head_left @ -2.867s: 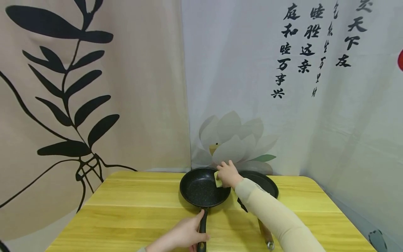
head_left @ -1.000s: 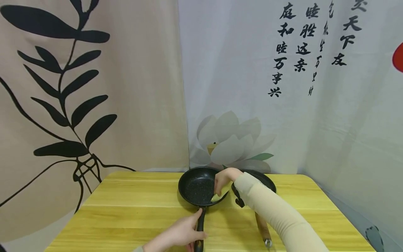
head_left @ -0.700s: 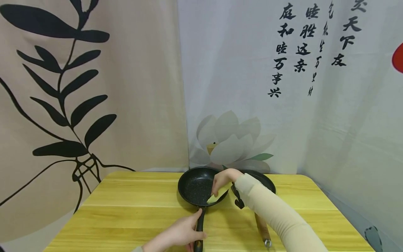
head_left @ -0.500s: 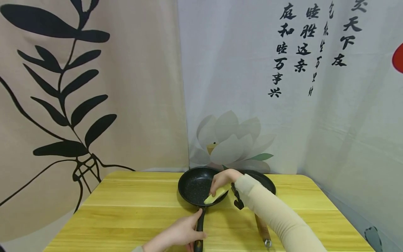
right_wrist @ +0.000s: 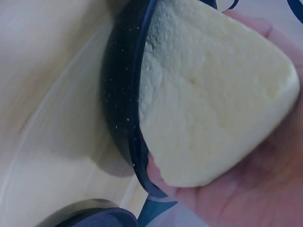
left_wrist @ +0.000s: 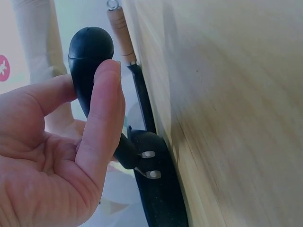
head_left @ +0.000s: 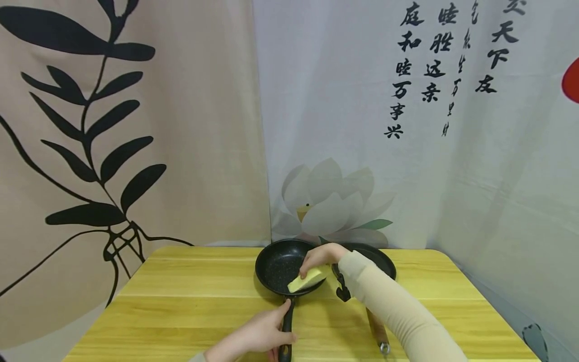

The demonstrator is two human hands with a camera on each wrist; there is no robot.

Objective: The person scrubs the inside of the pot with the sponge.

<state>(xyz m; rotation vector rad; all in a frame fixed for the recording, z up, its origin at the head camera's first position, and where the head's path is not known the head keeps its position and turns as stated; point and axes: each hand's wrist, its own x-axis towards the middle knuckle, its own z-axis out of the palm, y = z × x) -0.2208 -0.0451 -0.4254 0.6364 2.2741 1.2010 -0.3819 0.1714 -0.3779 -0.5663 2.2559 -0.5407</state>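
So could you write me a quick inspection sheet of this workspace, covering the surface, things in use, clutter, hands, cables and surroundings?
Surface: yellow wooden table, grain showing.
Job's things: speckled black frying pan flat on the table; yellow sponge lying over its near right rim.
Clutter: second dark pan behind the right sleeve, its wooden handle pointing toward the person.
Hands: left hand holds the speckled pan's black handle, thumb and fingers curled round it; right hand grips the sponge against the pan's rim.
Cables: nothing seen.
Surroundings: beige cloth with black leaf print on the left; pale cloth with a lotus and calligraphy behind.
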